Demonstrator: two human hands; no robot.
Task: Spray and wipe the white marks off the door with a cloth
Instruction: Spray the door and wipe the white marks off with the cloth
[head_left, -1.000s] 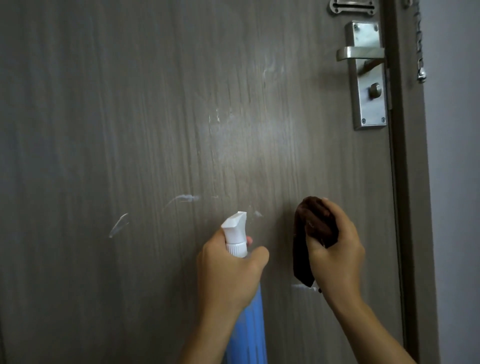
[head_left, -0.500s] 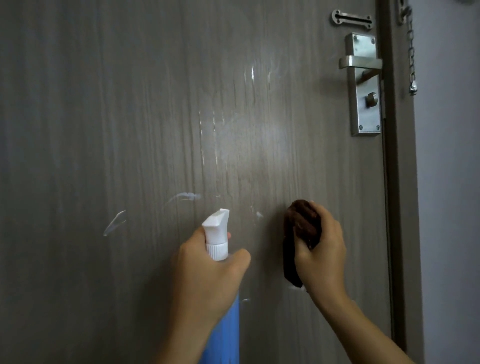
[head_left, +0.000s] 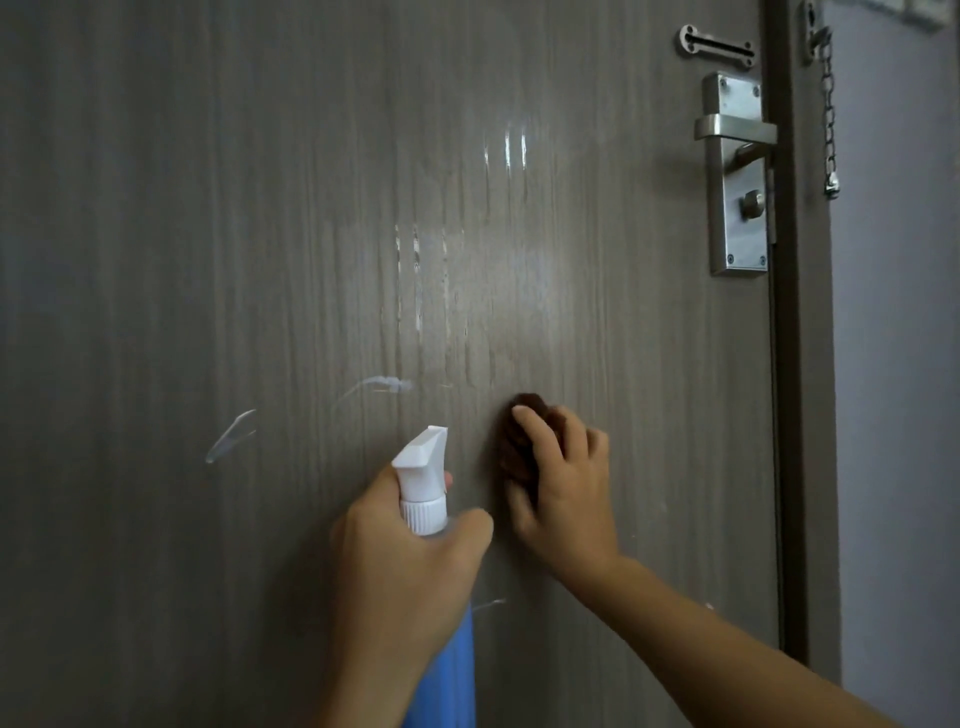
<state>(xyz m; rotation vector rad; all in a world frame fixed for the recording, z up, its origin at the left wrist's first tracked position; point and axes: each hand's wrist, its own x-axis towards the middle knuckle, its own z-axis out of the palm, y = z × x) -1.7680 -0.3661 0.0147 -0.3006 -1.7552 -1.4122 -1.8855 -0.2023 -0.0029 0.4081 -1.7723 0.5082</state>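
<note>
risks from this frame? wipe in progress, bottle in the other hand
1. White marks and lie left of the cloth; the right hand may miss them.
2. Wet streaks above could run and dry if left.
3. The left hand holds the spray bottle aimed doorward; a stray squeeze would add more liquid.

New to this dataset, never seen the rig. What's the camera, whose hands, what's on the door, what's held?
There is no machine here: a person wears one wide-angle camera on the head, looking forward and down at their own bare hands. The surface is a grey wood-grain door with a metal handle at upper right. The left hand grips a blue spray bottle with a white nozzle. The right hand presses a dark brown cloth to the door. White marks remain left of the bottle; wet streaks shine above.
</note>
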